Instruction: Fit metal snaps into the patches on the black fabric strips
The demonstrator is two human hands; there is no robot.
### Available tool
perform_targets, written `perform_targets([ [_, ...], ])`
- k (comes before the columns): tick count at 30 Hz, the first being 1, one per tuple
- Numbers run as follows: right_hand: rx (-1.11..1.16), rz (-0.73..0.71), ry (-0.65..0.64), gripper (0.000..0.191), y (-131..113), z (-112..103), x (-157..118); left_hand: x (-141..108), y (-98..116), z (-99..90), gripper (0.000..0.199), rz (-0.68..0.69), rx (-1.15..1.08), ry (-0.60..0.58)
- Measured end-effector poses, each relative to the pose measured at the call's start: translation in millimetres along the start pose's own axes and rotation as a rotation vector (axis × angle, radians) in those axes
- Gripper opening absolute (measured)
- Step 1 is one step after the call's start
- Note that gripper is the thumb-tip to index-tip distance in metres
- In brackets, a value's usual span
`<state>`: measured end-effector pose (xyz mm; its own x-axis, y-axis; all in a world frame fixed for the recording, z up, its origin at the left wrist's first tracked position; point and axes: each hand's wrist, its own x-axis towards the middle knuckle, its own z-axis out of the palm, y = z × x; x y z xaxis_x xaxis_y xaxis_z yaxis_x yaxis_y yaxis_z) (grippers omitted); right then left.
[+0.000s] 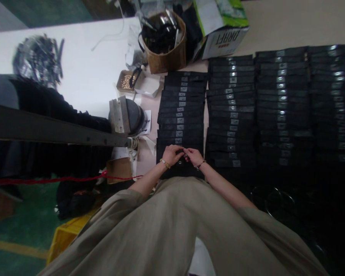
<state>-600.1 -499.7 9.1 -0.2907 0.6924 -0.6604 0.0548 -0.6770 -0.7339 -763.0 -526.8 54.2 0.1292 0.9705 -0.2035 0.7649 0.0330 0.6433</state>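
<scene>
- Pale worktable (pixel 148 161), long rows of flat black pieces with small metal tags (pixel 281 103) laid across it
- Printed cardboard box (pixel 224 38) and woven basket (pixel 166 46) past the rows
- Dark round block (pixel 132 117) with metal plate, up-left of my hands
- Nearest black piece (pixel 181 169) right under my hands, at the end of the row
- My left hand (pixel 171 154) and right hand (pixel 194 156) meet over its top edge, fingertips together; can't tell if gripping
- Small tray of brass bits (pixel 125 81) further up-left

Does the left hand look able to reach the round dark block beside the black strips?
Probably yes: the left hand lies near the round dark block; only the edge of the black strips and the pale tabletop seem between them.
</scene>
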Motion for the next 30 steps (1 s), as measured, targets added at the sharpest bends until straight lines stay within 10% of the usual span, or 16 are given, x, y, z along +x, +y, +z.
perform_targets([
  [15, 0.167, 0.070, -0.031, 0.028, -2, -1, -5, 35, -30, 14.9, 0.019, -0.242, 0.071, 0.307],
  [30, 0.270, 0.032, -0.111, 0.025, 1, -5, -6, 33, -30, 9.6, 0.019, -0.212, 0.088, 0.279],
])
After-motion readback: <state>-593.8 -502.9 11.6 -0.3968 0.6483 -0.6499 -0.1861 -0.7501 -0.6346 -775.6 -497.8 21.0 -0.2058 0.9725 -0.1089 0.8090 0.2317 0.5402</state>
